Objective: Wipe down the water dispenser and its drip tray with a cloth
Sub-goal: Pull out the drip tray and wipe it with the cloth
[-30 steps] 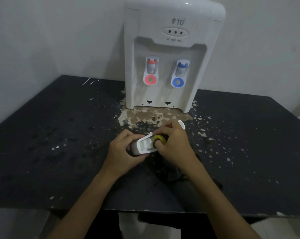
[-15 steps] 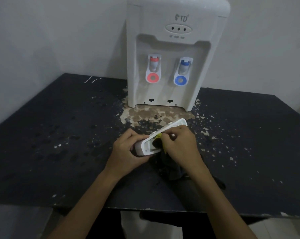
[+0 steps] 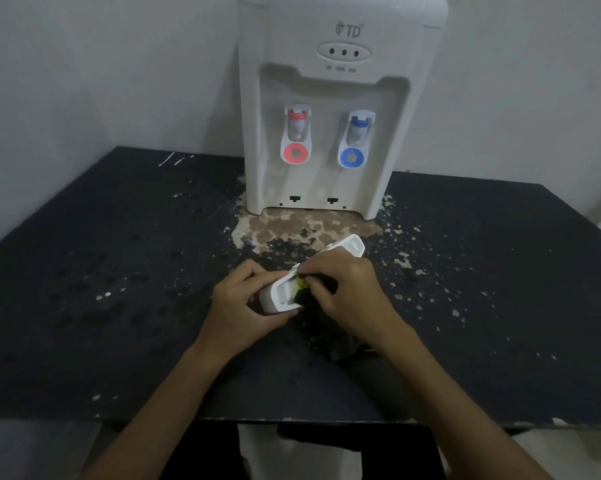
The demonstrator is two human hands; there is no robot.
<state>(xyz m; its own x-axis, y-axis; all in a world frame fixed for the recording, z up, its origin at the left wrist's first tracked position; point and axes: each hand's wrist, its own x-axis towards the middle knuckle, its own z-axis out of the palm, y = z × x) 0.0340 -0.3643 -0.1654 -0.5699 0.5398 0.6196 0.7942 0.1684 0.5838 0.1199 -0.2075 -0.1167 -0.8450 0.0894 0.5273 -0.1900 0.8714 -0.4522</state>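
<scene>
Before the water dispenser (image 3: 340, 109), our left hand (image 3: 238, 306) clamps curled fingers on the tilted drip tray (image 3: 351, 245) — our right hand (image 3: 352, 294) pinches, seemingly, a dark cloth (image 3: 305, 295) inside it.

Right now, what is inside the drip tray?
A dark cloth with a yellow patch, pressed in by the right hand, beside a bare white recess. That hand covers the middle of the drip tray; the left hand grips its near end.
</scene>
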